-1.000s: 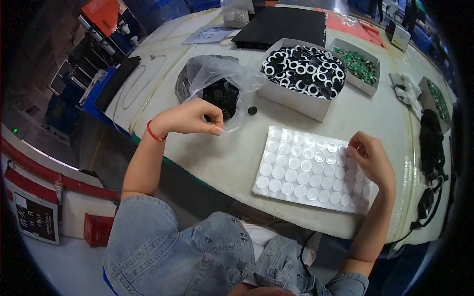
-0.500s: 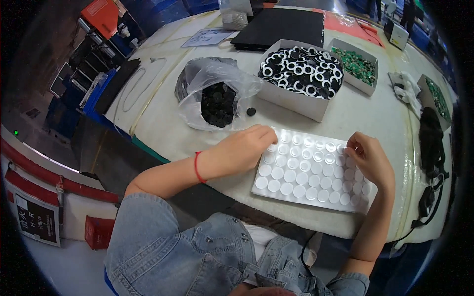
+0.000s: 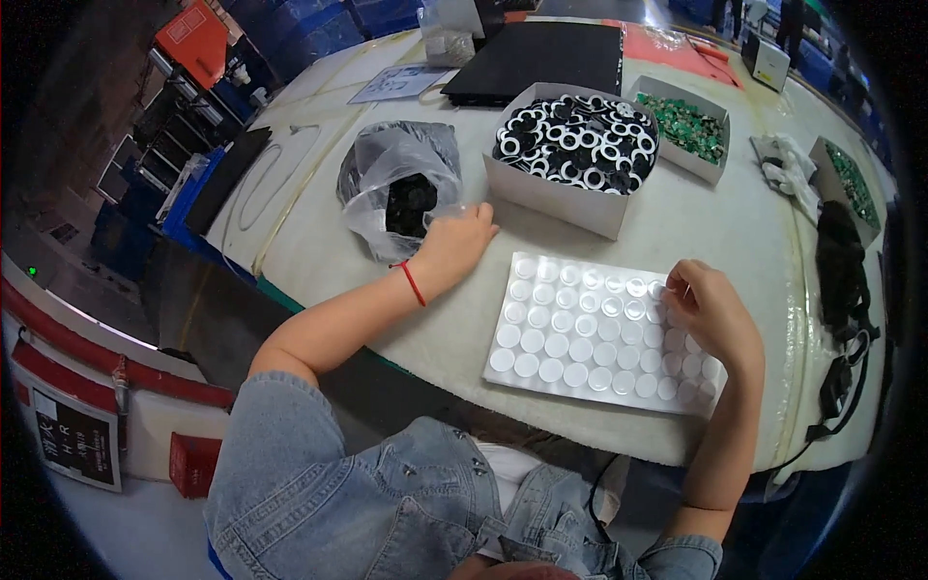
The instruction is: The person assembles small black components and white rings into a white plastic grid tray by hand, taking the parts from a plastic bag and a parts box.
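A white sheet (image 3: 498, 372) with rows of round white pieces lies on the table in front of me. My right hand (image 3: 713, 311) is at its far right corner, thumb and fingers pinched over the end pieces; anything held there is too small to make out. My left hand (image 3: 459, 249), a red cord on its wrist, rests beside the mouth of a clear plastic bag (image 3: 362, 208) of black discs (image 3: 408, 205). Its fingers are curled down to the table where a loose black disc lay, and that disc is now hidden.
Behind the sheet stands a white box (image 3: 556, 198) heaped with black discs and white rings. Farther right are two boxes of green circuit boards (image 3: 691, 130) (image 3: 849, 184). A large black flat panel (image 3: 541, 60) lies at the back; a black strap with cable (image 3: 839, 261) at the right edge.
My left hand has moved from the sheet's far left corner up and left to the table by the bag, uncovering that corner. The right hand stays at the sheet's far right corner.
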